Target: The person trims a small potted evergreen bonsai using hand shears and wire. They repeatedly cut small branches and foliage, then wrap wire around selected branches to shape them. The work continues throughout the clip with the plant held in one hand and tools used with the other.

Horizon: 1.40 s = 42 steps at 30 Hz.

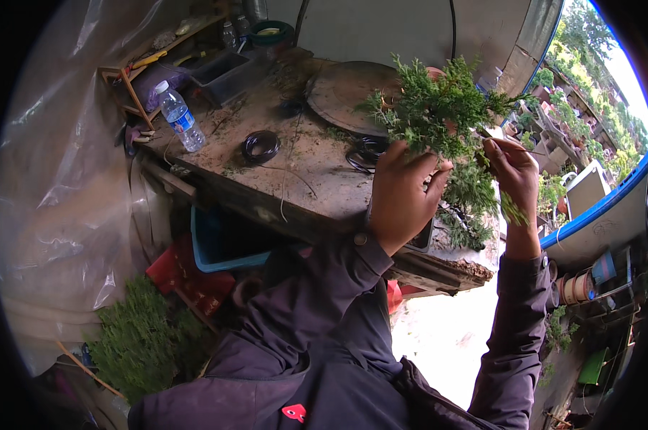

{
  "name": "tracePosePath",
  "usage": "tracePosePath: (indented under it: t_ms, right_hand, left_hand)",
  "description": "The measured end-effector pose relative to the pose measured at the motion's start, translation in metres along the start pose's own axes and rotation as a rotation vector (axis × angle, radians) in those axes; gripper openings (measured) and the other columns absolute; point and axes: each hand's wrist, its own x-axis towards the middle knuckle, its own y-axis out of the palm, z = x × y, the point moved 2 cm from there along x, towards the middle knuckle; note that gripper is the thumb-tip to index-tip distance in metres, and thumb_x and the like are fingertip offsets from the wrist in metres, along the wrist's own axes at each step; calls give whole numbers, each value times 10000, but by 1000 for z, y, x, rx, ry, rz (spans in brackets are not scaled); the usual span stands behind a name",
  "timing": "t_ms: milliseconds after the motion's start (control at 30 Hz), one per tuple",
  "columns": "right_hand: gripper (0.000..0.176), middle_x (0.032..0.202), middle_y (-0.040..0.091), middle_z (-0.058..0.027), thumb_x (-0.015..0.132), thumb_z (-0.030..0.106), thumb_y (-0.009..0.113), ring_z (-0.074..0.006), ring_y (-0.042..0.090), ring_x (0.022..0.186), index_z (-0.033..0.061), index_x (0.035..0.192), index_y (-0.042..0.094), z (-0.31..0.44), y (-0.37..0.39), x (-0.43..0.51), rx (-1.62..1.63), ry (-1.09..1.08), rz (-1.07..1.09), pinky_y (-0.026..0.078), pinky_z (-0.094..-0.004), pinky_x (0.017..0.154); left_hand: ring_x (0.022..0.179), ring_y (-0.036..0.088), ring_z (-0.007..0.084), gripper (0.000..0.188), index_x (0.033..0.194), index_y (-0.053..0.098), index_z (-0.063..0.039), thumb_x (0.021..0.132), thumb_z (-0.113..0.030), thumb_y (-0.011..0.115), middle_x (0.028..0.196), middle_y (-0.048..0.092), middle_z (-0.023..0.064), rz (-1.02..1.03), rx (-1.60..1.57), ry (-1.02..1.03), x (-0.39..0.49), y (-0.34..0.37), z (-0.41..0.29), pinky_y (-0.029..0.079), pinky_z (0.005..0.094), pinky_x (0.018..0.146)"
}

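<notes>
A small juniper-like bonsai with dense green scale foliage stands at the right end of the workbench. My left hand is at its near side, thumb and fingers pinched on the foliage; the exact spot is partly covered by the hand. On the other side of the plant, my right hand pinches a thin brownish piece, a wire or a twig, close to the outer branches. Below my left hand shows part of a rectangular pot. Foliage hangs down between both hands.
The wooden workbench carries a coil of dark wire, a second coil, a round turntable, a plastic water bottle and a grey bin. Under it sits a blue tub. Another green conifer stands lower left.
</notes>
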Motion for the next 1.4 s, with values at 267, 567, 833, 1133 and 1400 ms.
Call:
tracePosePath:
  t_ms: [267, 567, 833, 1133, 1400]
  right_hand:
    - [127, 938, 765, -85, 934, 20, 712, -148, 725, 851, -39, 1044, 741, 64, 42, -13, -8, -350, 201, 574, -274, 771]
    - [180, 1153, 733, 18, 819, 174, 740, -231, 568, 1300, 129, 992, 758, 94, 45, -91, -1143, -955, 501, 365, -580, 1134]
    - [249, 1095, 749, -5, 879, 117, 746, -225, 630, 1061, 140, 1125, 775, 24, -7, -98, -985, -630, 81, 406, -399, 1008]
    - [217, 961, 778, -58, 997, 106, 676, -97, 705, 844, 14, 1185, 733, -11, -18, 2, -26, -151, 2, 521, -220, 708]
    - [186, 990, 774, -123, 972, 33, 674, -171, 739, 890, -22, 1141, 731, 52, -7, 15, 33, -224, 172, 595, -315, 802]
  left_hand:
    - [898, 612, 272, 90, 854, 697, -88, 784, -79, 753, 881, 663, 52, -1, 178, 236, 5, 6, -6, 484, 404, 788]
    - [845, 617, 345, 87, 831, 657, -57, 813, -79, 739, 811, 648, 109, -13, -128, 3, 11, -1, 7, 477, 447, 780]
    - [902, 625, 307, 176, 998, 753, -113, 825, -87, 742, 886, 696, 75, -23, -63, 101, 9, 0, 6, 460, 449, 833]
    - [919, 616, 271, 112, 954, 747, -107, 891, -198, 730, 961, 710, 36, 85, 16, 232, 15, -3, -12, 426, 424, 854]
    - [765, 646, 305, 144, 850, 724, -87, 924, -206, 694, 783, 671, 116, 86, 173, 283, 19, 8, -25, 449, 429, 837]
